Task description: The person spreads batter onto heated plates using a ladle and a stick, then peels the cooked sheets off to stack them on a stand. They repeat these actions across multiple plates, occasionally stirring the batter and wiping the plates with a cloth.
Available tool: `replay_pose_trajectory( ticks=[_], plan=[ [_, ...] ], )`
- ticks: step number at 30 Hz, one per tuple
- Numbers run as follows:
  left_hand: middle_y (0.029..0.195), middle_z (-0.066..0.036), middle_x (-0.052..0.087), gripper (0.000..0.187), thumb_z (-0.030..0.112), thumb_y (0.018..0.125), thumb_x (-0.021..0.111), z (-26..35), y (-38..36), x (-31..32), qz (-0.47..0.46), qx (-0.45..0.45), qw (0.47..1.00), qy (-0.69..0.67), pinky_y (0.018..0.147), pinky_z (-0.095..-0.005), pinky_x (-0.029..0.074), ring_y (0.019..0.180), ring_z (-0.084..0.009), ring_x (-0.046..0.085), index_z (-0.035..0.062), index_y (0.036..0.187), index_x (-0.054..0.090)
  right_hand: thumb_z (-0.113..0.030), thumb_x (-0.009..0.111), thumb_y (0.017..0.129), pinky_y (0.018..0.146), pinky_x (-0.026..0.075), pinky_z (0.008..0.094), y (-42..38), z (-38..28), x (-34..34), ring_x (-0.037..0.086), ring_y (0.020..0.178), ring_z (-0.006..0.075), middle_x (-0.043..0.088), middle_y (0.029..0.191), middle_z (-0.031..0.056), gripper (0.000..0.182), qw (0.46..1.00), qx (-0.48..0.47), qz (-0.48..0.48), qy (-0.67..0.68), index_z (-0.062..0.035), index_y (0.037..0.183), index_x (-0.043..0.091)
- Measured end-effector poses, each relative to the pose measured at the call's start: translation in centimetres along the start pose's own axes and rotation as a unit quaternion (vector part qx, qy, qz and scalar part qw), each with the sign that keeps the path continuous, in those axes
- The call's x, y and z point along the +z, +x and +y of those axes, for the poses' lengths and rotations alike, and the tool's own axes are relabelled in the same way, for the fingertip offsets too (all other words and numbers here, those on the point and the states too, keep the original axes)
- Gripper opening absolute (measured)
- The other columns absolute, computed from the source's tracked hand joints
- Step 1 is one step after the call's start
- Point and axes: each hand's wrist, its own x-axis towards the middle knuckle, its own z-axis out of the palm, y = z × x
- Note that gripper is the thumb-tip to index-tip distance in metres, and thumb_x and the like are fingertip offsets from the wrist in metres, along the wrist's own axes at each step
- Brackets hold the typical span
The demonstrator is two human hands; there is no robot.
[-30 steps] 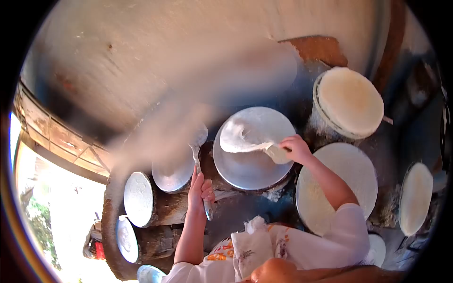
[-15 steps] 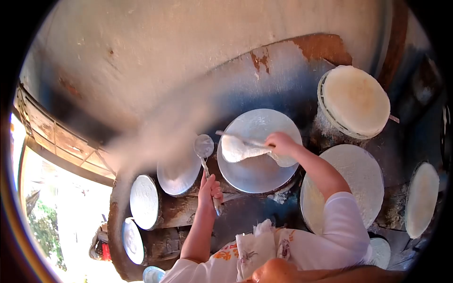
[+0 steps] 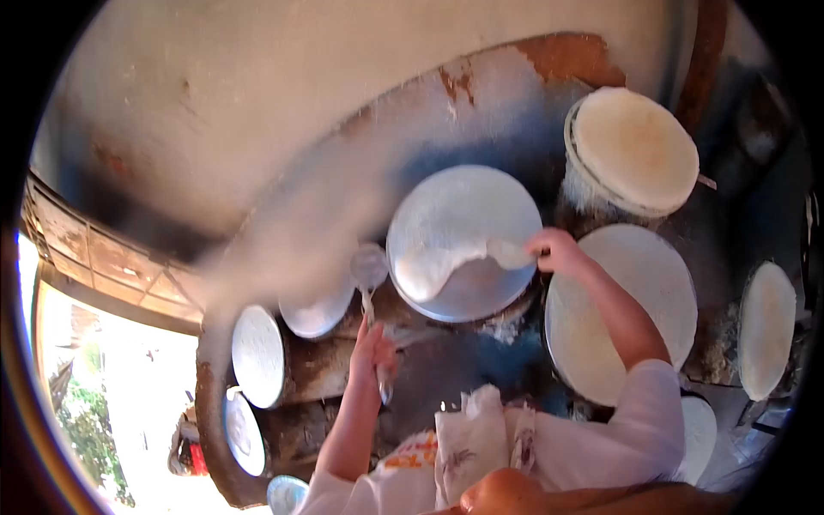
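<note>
My left hand [image 3: 372,352] is wrapped round the handle of a ladle [image 3: 369,264], whose round metal bowl points away from me, left of the large round metal plate [image 3: 468,193]. Across this plate lies a bunched, thin white batter sheet [image 3: 425,273], stretched from the left rim towards the right. My right hand [image 3: 556,249] is closed at the plate's right rim on a flat, pale stick [image 3: 510,253] that meets the sheet's right end. Blur hides just where stick and sheet join. Much of the plate's surface shows bare.
A round stand with a pale stacked sheet [image 3: 635,146] is at upper right. A batter-coated plate [image 3: 622,318] lies under my right forearm. More round plates [image 3: 257,356] line the left side, another [image 3: 766,330] the far right. Steam [image 3: 300,232] drifts before the curved wall.
My right hand has moved right, from over the plate to its right rim. The white sheet now lies stretched across the plate. My left hand still holds the ladle, and the view has shifted slightly.
</note>
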Motion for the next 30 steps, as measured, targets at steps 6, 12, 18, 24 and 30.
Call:
replay_pose_trajectory(
  ticks=[6,12,18,24,30],
  plan=[
    [0.062,0.005,0.031,0.032,0.017,0.097,0.045,0.6,0.7,2.0,-0.071,-0.094,0.982,-0.147,0.038,-0.0174,0.029,0.042,-0.0037,0.029,0.0325,0.126,0.046,-0.002,0.059,0.067,0.080,0.047,0.0351,-2.9,-4.6,4.9,0.057,0.089,0.0272,0.065,0.097,0.0030,0.024,0.983,-0.063,0.017,-0.174,-0.0105,0.087,0.069],
    [0.061,0.003,0.031,0.040,0.020,0.101,0.034,8.0,-5.7,-3.0,-0.349,-0.067,0.910,-0.214,0.034,-0.0169,0.031,0.040,-0.0028,0.029,0.0346,0.138,0.030,0.001,0.062,0.075,0.065,0.047,0.0272,-6.4,-18.6,14.2,0.061,0.077,0.0155,0.064,0.099,0.0061,0.033,0.927,0.188,0.172,0.276,-0.0055,0.108,0.060],
    [0.061,0.004,0.031,0.039,0.022,0.100,0.036,10.4,-4.3,-8.8,-0.375,-0.082,0.903,-0.192,0.033,-0.0159,0.029,0.038,-0.0024,0.028,0.0370,0.136,0.032,-0.018,0.052,0.092,0.038,0.036,0.0255,7.7,-17.7,36.7,0.047,0.047,0.0098,0.059,0.084,0.0050,0.030,0.758,0.259,0.327,0.501,-0.0096,0.119,0.043],
    [0.060,0.004,0.031,0.038,0.023,0.100,0.036,13.6,-7.2,-12.2,-0.344,-0.077,0.924,-0.148,0.031,-0.0163,0.028,0.038,-0.0021,0.027,0.0377,0.135,0.032,-0.021,0.056,0.092,0.037,0.029,0.0263,1.1,-21.5,38.3,0.038,0.043,0.0078,0.043,0.064,-0.0009,0.034,0.717,0.293,0.450,0.445,-0.0205,0.124,0.044],
    [0.060,0.004,0.030,0.041,0.022,0.100,0.036,13.8,-7.7,-13.0,-0.358,-0.057,0.927,-0.094,0.031,-0.0172,0.028,0.037,-0.0030,0.027,0.0390,0.137,0.029,-0.017,0.053,0.093,0.036,0.024,0.0264,2.4,-16.4,32.5,0.032,0.039,0.0073,0.040,0.060,-0.0014,0.032,0.696,0.292,0.557,0.346,-0.0164,0.125,0.047]
  ],
)
